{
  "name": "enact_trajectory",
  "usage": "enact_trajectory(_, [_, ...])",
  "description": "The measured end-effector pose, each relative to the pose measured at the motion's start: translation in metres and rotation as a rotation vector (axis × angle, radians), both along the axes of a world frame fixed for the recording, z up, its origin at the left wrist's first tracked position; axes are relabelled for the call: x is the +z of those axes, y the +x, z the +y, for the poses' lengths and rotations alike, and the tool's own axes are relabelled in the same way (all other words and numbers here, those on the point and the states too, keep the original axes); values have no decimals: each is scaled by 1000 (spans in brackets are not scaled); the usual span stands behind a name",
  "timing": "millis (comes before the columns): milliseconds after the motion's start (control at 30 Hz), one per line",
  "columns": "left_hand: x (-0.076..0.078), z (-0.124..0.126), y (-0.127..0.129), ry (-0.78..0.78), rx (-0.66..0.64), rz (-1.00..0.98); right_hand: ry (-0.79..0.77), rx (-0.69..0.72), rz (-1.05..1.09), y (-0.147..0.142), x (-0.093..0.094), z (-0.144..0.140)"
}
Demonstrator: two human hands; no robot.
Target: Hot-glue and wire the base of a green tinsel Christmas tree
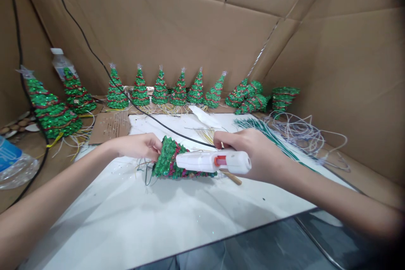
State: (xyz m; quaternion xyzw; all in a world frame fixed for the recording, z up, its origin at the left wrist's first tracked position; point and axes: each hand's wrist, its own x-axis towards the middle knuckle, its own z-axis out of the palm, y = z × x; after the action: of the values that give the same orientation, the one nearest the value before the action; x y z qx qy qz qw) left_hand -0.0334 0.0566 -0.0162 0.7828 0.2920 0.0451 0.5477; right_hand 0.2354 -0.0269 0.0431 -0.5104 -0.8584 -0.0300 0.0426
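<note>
A small green Christmas tree ornament [166,158] with red garland lies on its side on the white board [133,215]. At its wide base, my left hand [144,147] is closed, the fingertips partly hidden behind the tree. My right hand [253,147] is wrapped round a white glue gun [198,161] with an orange-red part. The gun points left, across the tree, and hides part of it; whether its nozzle touches the tree I cannot tell. Thin wires stick out near the tree's base. Under the gun's rear end shows a wooden stick [233,178].
Several finished-looking trees [160,88] stand along the cardboard wall [177,29], others lying at right. A black cable [85,40] crosses to the gun. Green wires [268,135] and a tangle of pale wire [303,135] lie right; plastic bottles [15,164] lie left.
</note>
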Motion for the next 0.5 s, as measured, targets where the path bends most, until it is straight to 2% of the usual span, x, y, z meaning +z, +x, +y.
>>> enact_trajectory(233, [-2,0,1,-25,10,15,33,51,40,4,0,0])
enact_trajectory(500, [-1,-1,1,-51,9,18,49,34,19,6,-5,1])
